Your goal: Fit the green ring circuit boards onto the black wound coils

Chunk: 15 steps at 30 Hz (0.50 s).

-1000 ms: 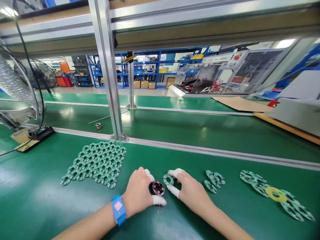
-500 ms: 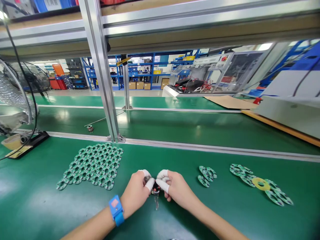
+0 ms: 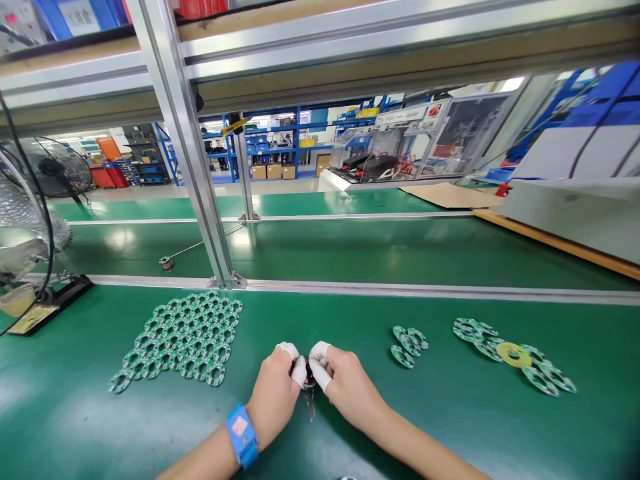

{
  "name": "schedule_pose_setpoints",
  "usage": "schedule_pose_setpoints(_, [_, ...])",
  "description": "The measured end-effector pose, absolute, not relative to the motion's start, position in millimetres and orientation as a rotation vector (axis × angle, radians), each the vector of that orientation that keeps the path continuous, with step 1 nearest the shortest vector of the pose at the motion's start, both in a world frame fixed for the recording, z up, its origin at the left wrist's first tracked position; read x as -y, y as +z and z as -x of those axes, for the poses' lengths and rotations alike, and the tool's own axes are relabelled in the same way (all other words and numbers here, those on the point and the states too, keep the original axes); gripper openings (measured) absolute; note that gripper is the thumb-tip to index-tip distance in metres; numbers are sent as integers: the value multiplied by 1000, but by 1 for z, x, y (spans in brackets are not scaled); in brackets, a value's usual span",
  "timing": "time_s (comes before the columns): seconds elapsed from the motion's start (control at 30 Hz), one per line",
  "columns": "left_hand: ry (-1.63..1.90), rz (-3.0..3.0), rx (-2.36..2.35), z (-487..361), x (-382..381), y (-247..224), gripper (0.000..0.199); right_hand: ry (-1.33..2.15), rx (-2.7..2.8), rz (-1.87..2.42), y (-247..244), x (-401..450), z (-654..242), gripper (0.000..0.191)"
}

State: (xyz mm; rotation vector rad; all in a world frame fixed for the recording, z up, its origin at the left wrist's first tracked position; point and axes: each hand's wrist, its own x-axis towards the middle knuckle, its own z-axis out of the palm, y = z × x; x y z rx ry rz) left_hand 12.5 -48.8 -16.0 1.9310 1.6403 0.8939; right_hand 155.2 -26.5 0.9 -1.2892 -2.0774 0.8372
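Both my hands meet over the green worktop at the lower middle, with white covers on some fingertips. My left hand [image 3: 277, 383], a blue strap on its wrist, has thumb and finger pinched on a small dark round part [image 3: 309, 381]. From the other side my right hand [image 3: 345, 381] closes its fingertips on the same part. Thin strands [image 3: 311, 407] hang below it. Fingers hide most of the part. Left of my hands lies a sheet of joined ring-shaped green circuit boards [image 3: 185, 337]. To the right are a few loose ring boards [image 3: 402, 357].
More ring boards [image 3: 540, 381] with a yellow ring [image 3: 514, 355] lie at the far right. A metal post [image 3: 187, 153] rises behind the worktop's rail. One small wound part [image 3: 166, 263] sits beyond the rail. At left stands a black-based fixture [image 3: 63, 303] with a hose.
The camera view has shifted and tilted slightly. Both hands stay together at the small part; my right fingers have curled a little closer around it.
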Motion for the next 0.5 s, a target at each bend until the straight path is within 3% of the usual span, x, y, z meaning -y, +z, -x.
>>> schedule_pose_setpoints(0.23, [925,-1921,-1657,-15,49,-17,21,739,2108,1287,-1,29,-153,21])
schedule_pose_setpoints(0.43, [902,-1866,-1610,-10,50,-6,18,1049,1999,1277,3,15,-172,22])
schedule_pose_setpoints(0.5, [861,-1863,-1623,-5,52,2,21,940,1996,1289,7,4,-186,24])
